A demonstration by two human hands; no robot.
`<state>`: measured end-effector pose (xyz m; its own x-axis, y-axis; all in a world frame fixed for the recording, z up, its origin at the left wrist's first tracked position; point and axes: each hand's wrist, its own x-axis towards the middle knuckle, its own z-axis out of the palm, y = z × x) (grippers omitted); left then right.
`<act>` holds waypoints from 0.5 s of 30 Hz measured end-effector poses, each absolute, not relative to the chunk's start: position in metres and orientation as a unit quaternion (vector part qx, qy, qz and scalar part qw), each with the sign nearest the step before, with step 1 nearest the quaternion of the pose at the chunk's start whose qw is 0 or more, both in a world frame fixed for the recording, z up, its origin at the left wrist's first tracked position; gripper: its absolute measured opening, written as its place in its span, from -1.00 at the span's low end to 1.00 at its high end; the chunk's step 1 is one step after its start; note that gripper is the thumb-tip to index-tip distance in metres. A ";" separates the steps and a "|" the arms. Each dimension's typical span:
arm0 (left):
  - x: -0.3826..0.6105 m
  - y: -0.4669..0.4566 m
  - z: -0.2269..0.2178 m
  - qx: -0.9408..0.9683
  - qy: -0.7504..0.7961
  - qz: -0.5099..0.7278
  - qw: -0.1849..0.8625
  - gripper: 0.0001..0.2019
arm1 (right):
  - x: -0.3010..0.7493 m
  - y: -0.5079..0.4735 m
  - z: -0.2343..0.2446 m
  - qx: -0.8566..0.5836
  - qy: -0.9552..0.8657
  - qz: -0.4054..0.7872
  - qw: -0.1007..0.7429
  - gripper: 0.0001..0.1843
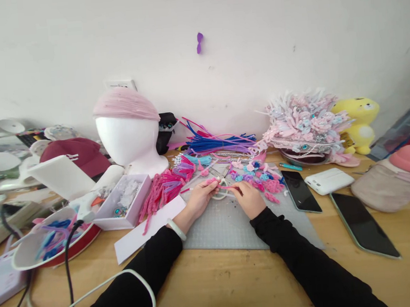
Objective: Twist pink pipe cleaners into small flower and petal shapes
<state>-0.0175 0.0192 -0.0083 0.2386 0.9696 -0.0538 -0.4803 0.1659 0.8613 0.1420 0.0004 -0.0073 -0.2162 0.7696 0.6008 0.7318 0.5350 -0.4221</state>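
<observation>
Above a grey cutting mat (211,235), a pink pipe cleaner (225,187) stretches between my two hands. My left hand (202,198) pinches one end of it with thumb and forefinger. The other end sits in the fingers of my right hand (250,198). Just behind and under the hands lies a pair of white-handled scissors (223,194), partly covered. To their right is a pile of small twisted pipe cleaner pieces (260,180) in pink, blue and purple. On the left, pink and purple pipe cleaners (168,184) lie in a bundle.
A white mannequin head (129,140) with a pink wrap stands behind left. Blue pipe cleaners (211,142) lie by the wall. A white box (125,219), a bowl of scraps (25,262) and cables (70,282) are at left. Phones (365,223) and a decorated headpiece (304,126) are at right.
</observation>
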 end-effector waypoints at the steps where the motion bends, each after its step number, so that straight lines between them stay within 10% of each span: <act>1: -0.017 0.019 -0.008 0.379 0.326 0.527 0.688 -0.86 | 0.143 0.001 -0.007 -0.492 -0.774 0.024 0.399 -0.80; 8: -0.014 0.016 -0.002 0.380 0.318 0.576 0.650 -0.86 | 0.133 0.000 -0.002 -0.545 -0.696 0.185 0.430 -0.76; 15: -0.014 0.017 -0.001 0.358 0.298 0.615 0.637 -0.86 | 0.121 -0.002 0.012 -0.383 -0.218 0.809 0.389 -0.75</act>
<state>-0.0144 0.0171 -0.0009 0.0666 0.9959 0.0607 -0.5692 -0.0120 0.8221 0.1215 -0.0020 0.0121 -0.4050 0.7957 -0.4504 -0.4621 -0.6032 -0.6501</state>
